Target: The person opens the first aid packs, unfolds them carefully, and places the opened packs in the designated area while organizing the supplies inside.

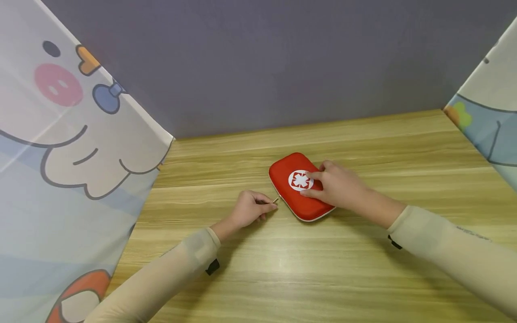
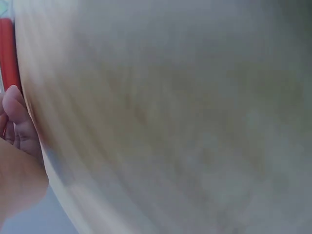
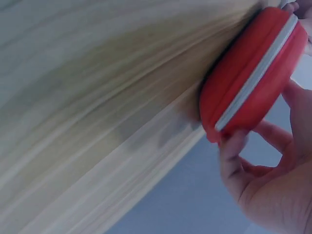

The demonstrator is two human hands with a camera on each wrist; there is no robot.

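A red first-aid case (image 1: 292,166) with rounded corners lies on the wooden table, a white cross emblem on its lid. My left hand (image 1: 250,208) is at the case's left edge, where thumb and fingers pinch the small metal zipper pull (image 1: 276,200). From the right, my right hand (image 1: 341,186) holds the case, with two digits spread over the lid by the emblem and other fingers at the far right edge. In the right wrist view, a pale zipper (image 3: 258,73) runs along the case's side and a fingertip presses near its end.
The wood-grain table (image 1: 258,278) ends at a grey wall (image 1: 282,67) behind. Cartoon-printed cloth (image 1: 101,152) hangs on the left, and another printed cloth (image 1: 492,130) on the right. Light sleeves with black wrist mounts cover both forearms.
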